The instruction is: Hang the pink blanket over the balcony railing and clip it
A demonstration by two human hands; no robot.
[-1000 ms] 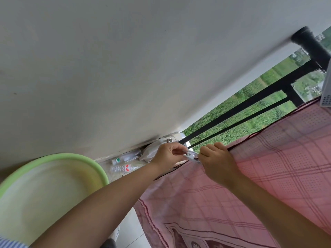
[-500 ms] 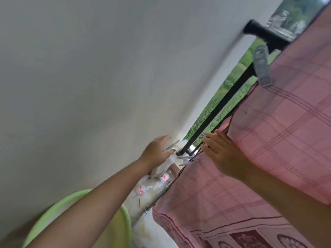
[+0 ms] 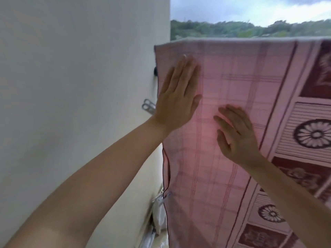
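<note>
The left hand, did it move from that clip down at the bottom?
Yes. The left hand went up the pink blanket, away from the lower clip, toward the top edge.

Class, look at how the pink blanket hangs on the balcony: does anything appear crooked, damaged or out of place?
Nothing stands out. The pink blanket hangs flat with a straight top edge, both hands, the left hand and the right hand, lie open on it, and a clip sits on its lower left edge, another clip higher up.

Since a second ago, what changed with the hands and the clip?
Both hands left the lower clip, which now grips the blanket edge on its own. The left hand and right hand rose and now lie flat and open on the cloth. The blanket stayed draped over the railing; the upper clip stayed put.
</note>
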